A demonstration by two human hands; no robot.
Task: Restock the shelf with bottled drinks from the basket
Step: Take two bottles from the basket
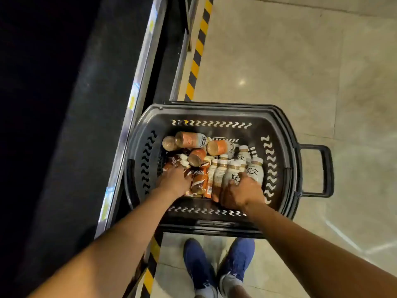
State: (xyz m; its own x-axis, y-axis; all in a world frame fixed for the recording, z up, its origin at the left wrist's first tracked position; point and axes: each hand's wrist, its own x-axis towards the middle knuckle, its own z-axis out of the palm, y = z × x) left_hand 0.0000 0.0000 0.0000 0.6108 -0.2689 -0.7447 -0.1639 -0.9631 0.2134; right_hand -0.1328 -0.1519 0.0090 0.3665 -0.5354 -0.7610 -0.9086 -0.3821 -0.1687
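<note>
Basket (pixel 214 108) stands on the floor (pixel 300 61), just beside the shelf (pixel 137 82) edge at left. Contents: orange-label bottles (pixel 191 139) lying loose at the far side, brown coffee bottles (pixel 198 179) at near left, white bottles (pixel 255 171) packed side by side at right. The basket bottom barely shows between them.

Left grip (pixel 174 179): down on the brown coffee bottles, fingers hidden behind the back of the hand. Cannot tell whether it grasps one or only rests there.

Right grip (pixel 242 192): fingers curled over one of the white bottles, thumb on its near side. Reads as grasping it. Nothing is lifted clear of the pile.

Shelf interior: dark, no stocked bottles discernible, so the amount already placed cannot be read.

Judgement: pick-up stage of one cycle. The basket is well filled, so the bulk of the restocking looks not yet done: lift, carry to the shelf, set down, repeat.
</note>
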